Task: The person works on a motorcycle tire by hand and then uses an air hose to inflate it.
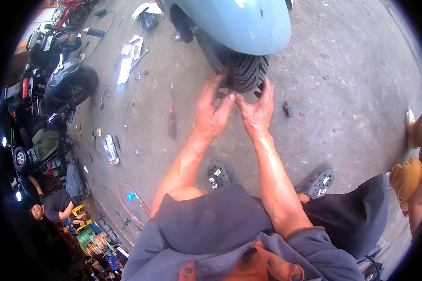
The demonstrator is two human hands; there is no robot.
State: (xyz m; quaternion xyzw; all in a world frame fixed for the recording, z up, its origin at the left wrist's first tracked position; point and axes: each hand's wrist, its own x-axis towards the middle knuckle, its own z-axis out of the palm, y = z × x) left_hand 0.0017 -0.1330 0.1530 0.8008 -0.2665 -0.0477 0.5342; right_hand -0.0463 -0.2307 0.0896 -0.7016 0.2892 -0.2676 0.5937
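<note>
In front of me a black treaded tyre [249,74] shows below a pale blue fender [255,28] of a scooter. My left hand [213,108] is curled at the tyre's left side, its fingertips partly hidden against the rubber. On the opposite side, my right hand [257,111] wraps its fingers along the tyre's right edge. Both thumbs come together at the near end of the tyre, just under the tread. No tool shows in either hand.
A red-handled screwdriver [172,122] lies on the concrete left of my hands. Beyond it are a wrench [141,55] and a spray can [94,32]. A small dark part [288,108] lies to the right. Motorcycles [72,84] and a seated person [56,206] are far left; another person's knee [403,180] is at right.
</note>
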